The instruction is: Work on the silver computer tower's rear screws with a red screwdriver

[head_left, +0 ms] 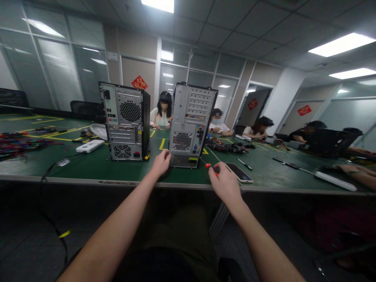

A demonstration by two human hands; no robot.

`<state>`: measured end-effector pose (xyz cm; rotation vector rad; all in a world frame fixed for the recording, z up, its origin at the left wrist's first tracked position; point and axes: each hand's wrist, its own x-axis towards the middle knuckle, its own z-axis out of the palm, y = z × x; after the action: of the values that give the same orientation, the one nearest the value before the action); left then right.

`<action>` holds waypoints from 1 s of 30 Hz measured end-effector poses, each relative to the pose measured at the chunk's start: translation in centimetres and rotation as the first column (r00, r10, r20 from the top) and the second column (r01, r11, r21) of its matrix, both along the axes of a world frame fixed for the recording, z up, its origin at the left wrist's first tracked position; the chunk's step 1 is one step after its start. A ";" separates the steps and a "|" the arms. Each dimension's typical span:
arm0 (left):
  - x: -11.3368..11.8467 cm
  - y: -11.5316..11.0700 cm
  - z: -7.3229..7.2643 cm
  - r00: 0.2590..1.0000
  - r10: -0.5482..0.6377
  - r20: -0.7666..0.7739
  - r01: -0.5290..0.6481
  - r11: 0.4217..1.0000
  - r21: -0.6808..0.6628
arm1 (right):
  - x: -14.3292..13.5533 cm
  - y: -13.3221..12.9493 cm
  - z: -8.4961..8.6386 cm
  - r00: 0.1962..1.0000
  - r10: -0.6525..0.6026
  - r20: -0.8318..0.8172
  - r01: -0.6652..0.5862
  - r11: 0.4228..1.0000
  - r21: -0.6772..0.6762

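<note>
The tall silver-grey metal computer tower with black top and side edges [185,113] stands upright close to the table's front edge. The person's left hand [161,162] is at its lower left edge, fingers gathered together; whether they grip or merely touch it cannot be told. The right hand [225,182], near its lower right corner, has its fingers clamped on a red-and-black-handled screwdriver [208,166], whose thin shaft points towards the tower. Pressing hard there without a firm brace could rock the tower on its narrow base, and an off-line blade could slip and scratch the casing. A careless swing of the wrist might also nudge the pale-framed, dark-screened phone [239,172] lying to the tower's right.

The surface is a green tabletop [133,172] marked with yellow lines. Left of the tower stand a second grey-and-black computer tower [126,129] and, beyond that, a white plastic power strip [89,146] and red-and-dark tangled cables [17,145]. Behind the tower sit several co-workers, backed by glass partitions and red diamond-shaped paper signs [139,83], under bright ceiling panels [343,44]
</note>
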<state>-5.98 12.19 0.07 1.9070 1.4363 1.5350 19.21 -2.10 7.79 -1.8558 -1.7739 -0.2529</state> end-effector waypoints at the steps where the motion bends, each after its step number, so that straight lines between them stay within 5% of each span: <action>1: 0.0 0.0 0.0 1.000 -0.001 -0.004 0.001 1.000 0.001 | -0.2 0.0 -0.5 0.993 0.010 -0.116 -0.009 1.000 0.008; 4: 0.0 -0.2 0.2 1.000 0.001 -0.013 -0.001 1.000 0.006 | -0.8 0.2 -1.9 0.852 0.090 -0.515 -0.053 0.995 0.086; 7: 0.0 -0.4 0.3 1.000 -0.002 -0.013 0.002 1.000 0.001 | -1.3 0.8 -3.2 0.499 0.183 -0.847 -0.084 0.983 0.163; 14: 0.1 -0.5 0.5 1.000 0.019 -0.011 -0.019 1.000 -0.012 | -1.7 1.1 -4.0 0.012 0.143 -0.990 -0.233 0.963 0.137; 18: 0.2 -0.6 0.6 1.000 0.020 -0.003 -0.020 1.000 -0.013 | -1.3 0.5 -3.2 -0.189 0.117 -0.975 -0.331 0.927 0.176; 21: 0.2 -0.6 0.6 1.000 0.018 -0.005 -0.018 1.000 -0.013 | -1.1 0.2 -3.0 -0.259 0.127 -0.957 -0.350 0.912 0.216; 24: 0.1 -0.7 0.6 1.000 0.013 -0.004 -0.013 1.000 -0.020 | -1.1 0.3 -3.0 -0.242 0.174 -0.955 -0.354 0.900 0.254; 28: 0.1 -0.7 0.6 1.000 0.004 -0.003 -0.004 1.000 -0.015 | -0.5 0.7 -3.4 -0.125 0.210 -0.970 -0.330 0.913 0.240; 30: 0.1 -0.6 0.5 1.000 -0.001 0.001 0.001 1.000 -0.010 | 0.0 0.9 -3.7 0.052 0.219 -0.974 -0.301 0.934 0.194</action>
<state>-5.88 11.57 0.54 1.9001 1.4399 1.5255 19.19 -1.15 4.13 -1.0361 -0.9635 1.0538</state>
